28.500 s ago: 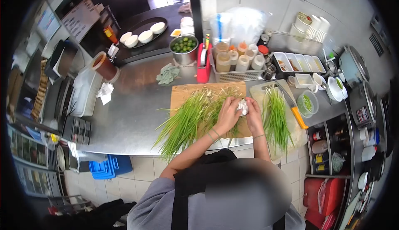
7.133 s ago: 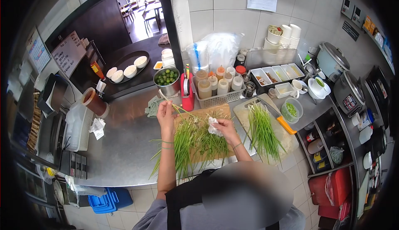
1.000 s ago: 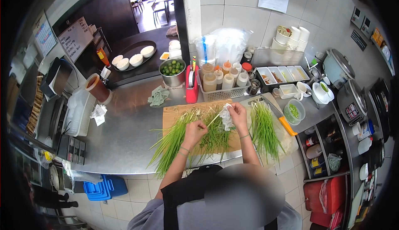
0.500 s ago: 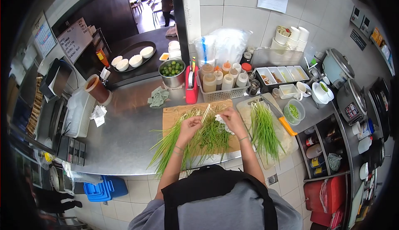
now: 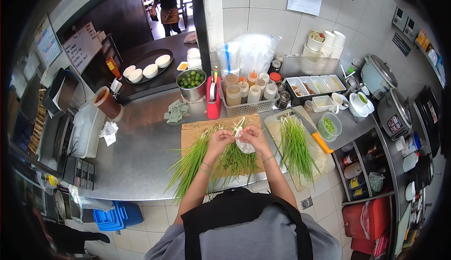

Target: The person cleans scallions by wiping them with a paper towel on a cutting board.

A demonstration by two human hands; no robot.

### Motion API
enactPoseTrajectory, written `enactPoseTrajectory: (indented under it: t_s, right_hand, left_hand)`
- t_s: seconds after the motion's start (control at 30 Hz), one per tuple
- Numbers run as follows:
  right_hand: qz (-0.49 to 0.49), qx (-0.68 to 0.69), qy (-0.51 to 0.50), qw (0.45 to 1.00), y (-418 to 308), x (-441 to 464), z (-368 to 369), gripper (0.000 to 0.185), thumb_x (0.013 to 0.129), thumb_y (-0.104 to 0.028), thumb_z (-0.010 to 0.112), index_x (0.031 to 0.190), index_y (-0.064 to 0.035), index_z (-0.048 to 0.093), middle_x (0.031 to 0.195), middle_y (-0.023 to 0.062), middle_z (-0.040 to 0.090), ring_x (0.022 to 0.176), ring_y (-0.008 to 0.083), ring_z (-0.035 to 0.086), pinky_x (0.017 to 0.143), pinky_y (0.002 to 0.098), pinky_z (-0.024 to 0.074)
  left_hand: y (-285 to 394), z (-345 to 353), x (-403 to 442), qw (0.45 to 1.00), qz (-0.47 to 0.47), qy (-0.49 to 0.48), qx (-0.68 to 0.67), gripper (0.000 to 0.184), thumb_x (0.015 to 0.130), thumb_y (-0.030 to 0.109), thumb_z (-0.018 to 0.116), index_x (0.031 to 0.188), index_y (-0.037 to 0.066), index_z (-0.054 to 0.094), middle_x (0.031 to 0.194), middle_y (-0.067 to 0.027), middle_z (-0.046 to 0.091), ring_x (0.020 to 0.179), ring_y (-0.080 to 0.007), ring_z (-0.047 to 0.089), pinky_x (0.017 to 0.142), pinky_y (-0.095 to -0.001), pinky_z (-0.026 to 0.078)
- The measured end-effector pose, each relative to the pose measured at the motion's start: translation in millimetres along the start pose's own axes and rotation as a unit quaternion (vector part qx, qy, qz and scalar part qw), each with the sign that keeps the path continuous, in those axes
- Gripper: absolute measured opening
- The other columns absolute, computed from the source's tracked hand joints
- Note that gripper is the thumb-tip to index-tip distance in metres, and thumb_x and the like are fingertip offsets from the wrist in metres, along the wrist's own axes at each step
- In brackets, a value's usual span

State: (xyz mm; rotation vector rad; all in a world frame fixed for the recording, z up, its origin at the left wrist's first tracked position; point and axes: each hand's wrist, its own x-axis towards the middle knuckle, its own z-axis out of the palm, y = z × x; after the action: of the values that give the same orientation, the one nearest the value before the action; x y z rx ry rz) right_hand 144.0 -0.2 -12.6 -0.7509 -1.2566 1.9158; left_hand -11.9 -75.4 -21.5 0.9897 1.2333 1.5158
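Over the brown paper-like sheet [image 5: 188, 130], my left hand [image 5: 220, 142] is closed around a few spring onions [image 5: 239, 124], their white root ends pointing away from me. My right hand [image 5: 253, 138] is closed too, pinching near those white ends, with a crumpled white tissue [image 5: 245, 146] hanging below its fingers. Under both hands lies a spread of green spring onions [image 5: 195, 159], with thinner, tangled greens [image 5: 239, 163] in the middle. To the right, a sorted bunch of spring onions [image 5: 297, 149] rests on a white cutting board [image 5: 322, 162].
An orange-handled knife [image 5: 322, 142] lies on the board beside a tub of chopped greens [image 5: 330, 126]. Behind stand a basket of sauce bottles [image 5: 249, 105], a red tape dispenser [image 5: 213, 102] and a pot of limes [image 5: 192, 83]. A person [image 5: 169, 6] stands beyond the pass; another's dark-clothed leg [image 5: 70, 236] shows lower left.
My right hand has moved left to meet my left hand at the white ends, bringing the tissue along. The person beyond the pass has come more fully into view.
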Motion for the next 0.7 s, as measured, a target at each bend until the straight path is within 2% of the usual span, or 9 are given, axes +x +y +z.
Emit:
enactPoseTrajectory:
  t_s: [0.13, 0.33, 0.5, 0.7]
  right_hand:
    - [0.075, 0.150, 0.004, 0.986, 4.8, -3.8, -1.8, 0.012, 0.079, -0.004, 0.061, 0.089, -0.0023, 0.056, 0.081, 0.0076, 0.061, 0.073, 0.0145, 0.060, 0.069, 0.0258, 0.0500]
    - [0.096, 0.151, 0.007, 0.984, 22.6, -2.8, 1.5, 0.008, 0.077, -0.001, 0.061, 0.084, -0.0031, 0.059, 0.080, 0.0065, 0.061, 0.073, 0.0132, 0.059, 0.067, 0.0248, 0.0492]
    - [0.069, 0.167, 0.039, 0.983, 21.7, 5.7, -4.0, 0.009, 0.076, -0.001, 0.062, 0.084, -0.0026, 0.059, 0.079, 0.0057, 0.061, 0.071, 0.0131, 0.059, 0.065, 0.0248, 0.0485]
    - [0.055, 0.184, 0.074, 0.979, 13.7, 12.6, -4.1, 0.011, 0.075, -0.002, 0.063, 0.085, -0.0018, 0.058, 0.077, 0.0037, 0.060, 0.066, 0.0122, 0.056, 0.064, 0.0260, 0.0488]
  left_hand:
    - [-1.4, 4.2, -0.5, 0.999, -0.008, 0.019, 0.035, 0.014, 0.075, 0.002, 0.062, 0.087, -0.002, 0.058, 0.076, -0.0041, 0.062, 0.069, -0.0083, 0.057, 0.065, -0.0196, 0.045]
    - [-7.4, 1.1, -2.1, 0.995, -0.008, -0.049, 0.086, 0.017, 0.074, 0.002, 0.064, 0.091, -0.002, 0.059, 0.079, -0.0033, 0.062, 0.070, -0.0073, 0.057, 0.065, -0.0191, 0.045]
    - [-9.6, -7.9, -5.4, 0.990, -0.016, -0.087, 0.106, 0.022, 0.073, 0.001, 0.067, 0.093, -0.001, 0.060, 0.081, -0.0032, 0.062, 0.071, -0.0072, 0.057, 0.065, -0.0189, 0.046]
    - [4.8, -11.4, -15.5, 0.994, -0.032, -0.067, 0.079, 0.022, 0.070, 0.000, 0.068, 0.091, -0.001, 0.061, 0.076, -0.0024, 0.062, 0.068, -0.0064, 0.056, 0.062, -0.0189, 0.045]
